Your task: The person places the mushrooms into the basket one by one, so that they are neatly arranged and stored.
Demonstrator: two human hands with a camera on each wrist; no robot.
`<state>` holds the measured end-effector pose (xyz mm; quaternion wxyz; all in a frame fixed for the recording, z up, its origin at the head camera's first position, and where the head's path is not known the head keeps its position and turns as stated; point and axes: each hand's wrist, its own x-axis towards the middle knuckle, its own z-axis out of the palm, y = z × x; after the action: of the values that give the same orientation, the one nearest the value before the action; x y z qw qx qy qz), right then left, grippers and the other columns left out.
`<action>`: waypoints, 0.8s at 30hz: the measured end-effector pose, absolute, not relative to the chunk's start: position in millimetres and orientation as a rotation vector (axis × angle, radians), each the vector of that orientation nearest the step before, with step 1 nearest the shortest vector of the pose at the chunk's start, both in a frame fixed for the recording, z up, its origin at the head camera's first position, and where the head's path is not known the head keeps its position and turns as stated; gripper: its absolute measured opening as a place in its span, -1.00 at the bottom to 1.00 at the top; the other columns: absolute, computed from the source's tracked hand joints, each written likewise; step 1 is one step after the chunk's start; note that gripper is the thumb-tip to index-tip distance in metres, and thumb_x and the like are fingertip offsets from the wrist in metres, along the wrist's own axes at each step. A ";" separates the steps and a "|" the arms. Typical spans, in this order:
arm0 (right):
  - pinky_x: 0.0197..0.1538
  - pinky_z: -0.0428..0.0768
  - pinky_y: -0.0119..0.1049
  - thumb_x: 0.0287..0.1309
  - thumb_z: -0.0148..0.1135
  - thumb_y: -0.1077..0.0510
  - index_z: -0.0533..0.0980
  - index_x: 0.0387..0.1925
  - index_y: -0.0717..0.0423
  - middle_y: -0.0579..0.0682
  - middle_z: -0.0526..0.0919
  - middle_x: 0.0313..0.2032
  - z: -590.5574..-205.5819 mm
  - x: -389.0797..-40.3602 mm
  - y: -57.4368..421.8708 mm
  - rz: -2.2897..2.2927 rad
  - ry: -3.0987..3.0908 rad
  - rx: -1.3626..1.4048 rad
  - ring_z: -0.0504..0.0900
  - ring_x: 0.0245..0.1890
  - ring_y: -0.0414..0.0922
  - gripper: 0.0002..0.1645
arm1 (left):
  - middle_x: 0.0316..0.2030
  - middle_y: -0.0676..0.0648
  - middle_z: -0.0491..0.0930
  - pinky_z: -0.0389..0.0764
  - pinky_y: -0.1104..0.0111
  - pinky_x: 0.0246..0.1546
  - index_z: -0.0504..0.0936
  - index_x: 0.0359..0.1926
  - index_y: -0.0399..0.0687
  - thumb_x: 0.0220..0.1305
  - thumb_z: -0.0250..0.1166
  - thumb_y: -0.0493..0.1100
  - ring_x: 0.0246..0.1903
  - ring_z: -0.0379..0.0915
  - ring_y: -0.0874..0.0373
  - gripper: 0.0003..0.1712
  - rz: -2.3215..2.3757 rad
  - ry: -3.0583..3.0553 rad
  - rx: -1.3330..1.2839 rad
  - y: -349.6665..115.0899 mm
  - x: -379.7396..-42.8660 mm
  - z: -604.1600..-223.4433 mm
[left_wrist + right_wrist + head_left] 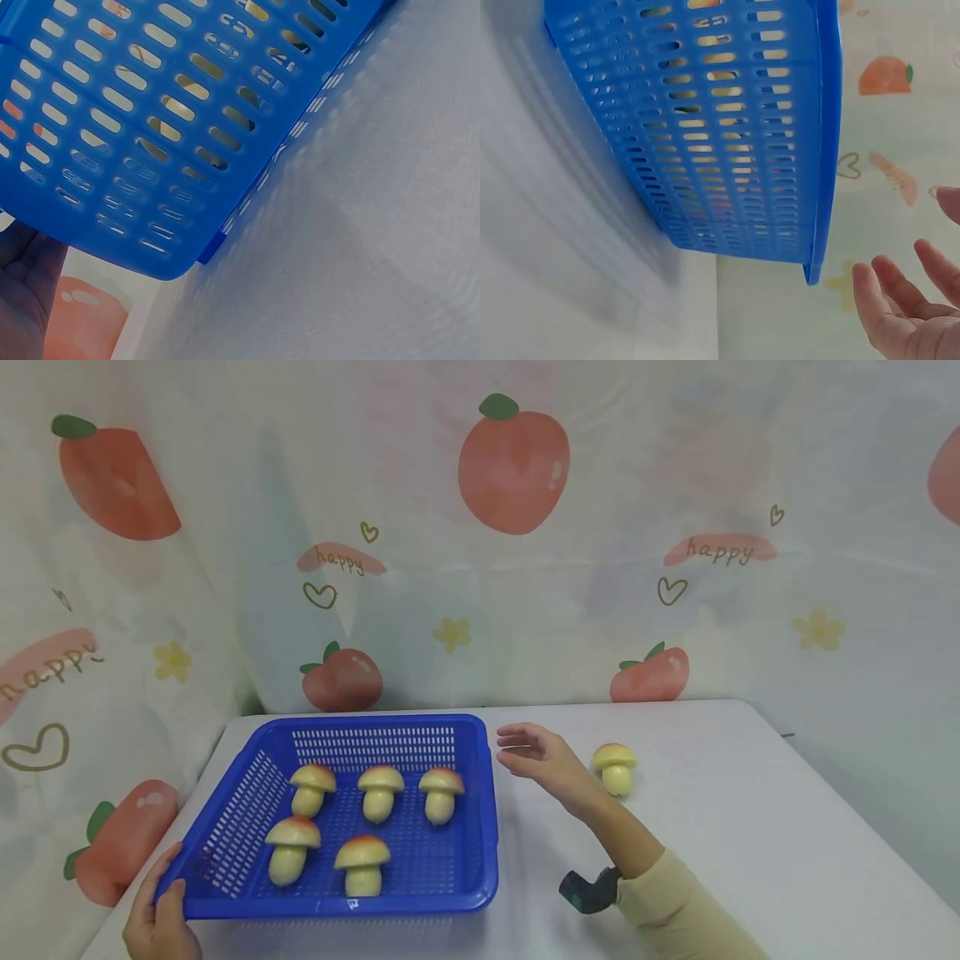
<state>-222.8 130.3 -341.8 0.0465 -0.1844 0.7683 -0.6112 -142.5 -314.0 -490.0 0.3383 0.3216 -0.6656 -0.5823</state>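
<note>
A blue plastic basket [337,907] with slotted walls stands on the left part of the table, holding several toy mushrooms [363,867] with cream stems and red-tinged caps. My left hand [163,914] grips the basket's near left corner, its thumb over the rim; the left wrist view shows only part of that hand [30,292] beside the slotted wall. Just right of the basket's far right rim hovers my right hand [543,764], apart from it, fingers loosely extended and holding nothing. One more toy mushroom [615,770] stands on the table, right of the right hand.
The white table [720,843] extends to the right and toward the front. Behind it and on the left hangs a curtain [570,610] printed with fruit, hearts and flowers. A dark strap-like device [590,892] sits at the right wrist.
</note>
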 end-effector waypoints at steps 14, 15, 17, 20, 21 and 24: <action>-0.02 0.49 -0.15 0.14 0.21 0.11 0.31 0.14 0.27 0.25 0.43 0.05 -339.7 -223.4 161.7 -1.872 2.411 -0.451 0.46 0.05 0.12 -0.42 | 0.13 0.11 0.44 0.31 0.39 0.10 0.53 0.10 0.34 0.30 -0.09 -0.25 0.05 0.37 0.22 -0.51 -1.497 -1.706 0.839 -321.3 -148.4 -501.8; -0.02 0.49 -0.14 0.14 0.21 0.11 0.31 0.14 0.28 0.26 0.43 0.05 -339.6 -223.0 163.8 -1.867 2.417 -0.446 0.46 0.05 0.12 -0.42 | 0.13 0.11 0.44 0.32 0.38 0.10 0.52 0.10 0.34 0.31 -0.09 -0.24 0.05 0.36 0.22 -0.52 -1.493 -1.713 0.840 -321.7 -148.6 -502.4; -0.01 0.48 -0.14 0.14 0.21 0.12 0.31 0.15 0.28 0.26 0.43 0.06 -339.4 -222.5 167.6 -1.861 2.428 -0.427 0.45 0.05 0.13 -0.42 | 0.14 0.11 0.43 0.31 0.35 0.11 0.51 0.11 0.36 0.31 -0.10 -0.23 0.06 0.36 0.22 -0.51 -1.481 -1.732 0.843 -321.6 -148.2 -502.6; -0.01 0.48 -0.14 0.15 0.20 0.11 0.30 0.15 0.28 0.27 0.42 0.07 -340.3 -222.0 174.3 -1.853 2.440 -0.408 0.43 0.07 0.14 -0.41 | 0.14 0.10 0.43 0.34 0.43 0.06 0.51 0.11 0.36 0.32 -0.09 -0.23 0.04 0.36 0.21 -0.52 -1.502 -1.722 0.837 -320.6 -147.1 -501.5; -0.01 0.48 -0.14 0.15 0.20 0.10 0.29 0.16 0.29 0.27 0.41 0.07 -340.9 -222.0 176.9 -1.851 2.442 -0.401 0.43 0.08 0.15 -0.40 | 0.14 0.09 0.43 0.34 0.46 0.04 0.51 0.11 0.35 0.31 -0.09 -0.24 0.04 0.36 0.22 -0.52 -1.509 -1.716 0.832 -319.9 -146.5 -500.9; 0.01 0.46 -0.14 0.14 0.20 0.11 0.27 0.17 0.31 0.29 0.39 0.08 -342.7 -222.7 184.6 -1.890 2.399 -0.392 0.40 0.10 0.17 -0.38 | 0.12 0.07 0.45 0.36 0.58 -0.07 0.54 0.09 0.30 0.30 -0.08 -0.26 0.01 0.37 0.23 -0.52 -1.544 -1.669 0.809 -318.5 -145.8 -498.8</action>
<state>-222.7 184.6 -342.7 0.0313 -0.1271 0.7787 -0.6135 -145.8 -318.5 -498.8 0.3562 0.3134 -0.6461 -0.5978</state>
